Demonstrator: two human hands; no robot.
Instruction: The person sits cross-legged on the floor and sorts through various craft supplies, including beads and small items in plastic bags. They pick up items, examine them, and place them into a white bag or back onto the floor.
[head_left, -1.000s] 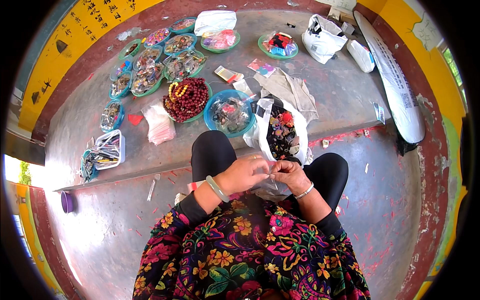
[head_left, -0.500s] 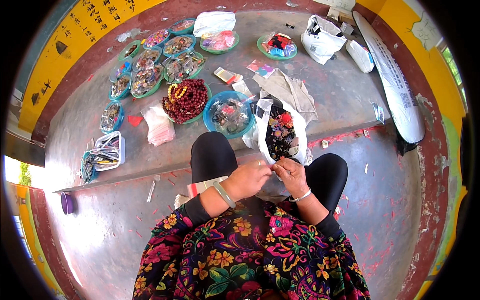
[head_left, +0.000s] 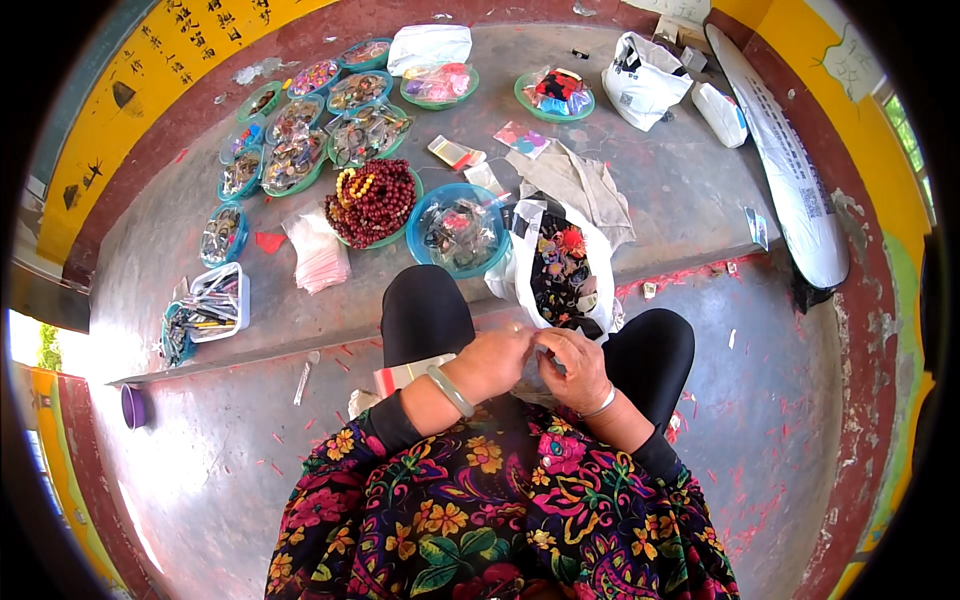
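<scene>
My left hand (head_left: 495,362), with a pale bangle at its wrist, meets my right hand (head_left: 577,370) above my lap. Fingers of both are bent and pressed together at the tips. Whatever they pinch is too small or too covered to name. Just beyond them stands a white plastic bag (head_left: 597,240), its mouth wide, with dark small items and a red flower-like piece (head_left: 572,240) inside. Left of the bag is a blue basin (head_left: 425,245) holding small clear packets (head_left: 462,230). A cream and red packet (head_left: 405,374) lies beside my left wrist.
Dark red beads (head_left: 385,210) fill a green tray, next to a stack of clear bags (head_left: 318,255). Several basins of packets stand farther left. A white container (head_left: 243,300) of pens or similar sticks sits near the ledge. Beige cloth (head_left: 575,185) lies behind the bag.
My right hand has turned and shifted slightly left and down, its fingers now more raised. The left hand has rolled a little. Surrounding things have stayed put.
</scene>
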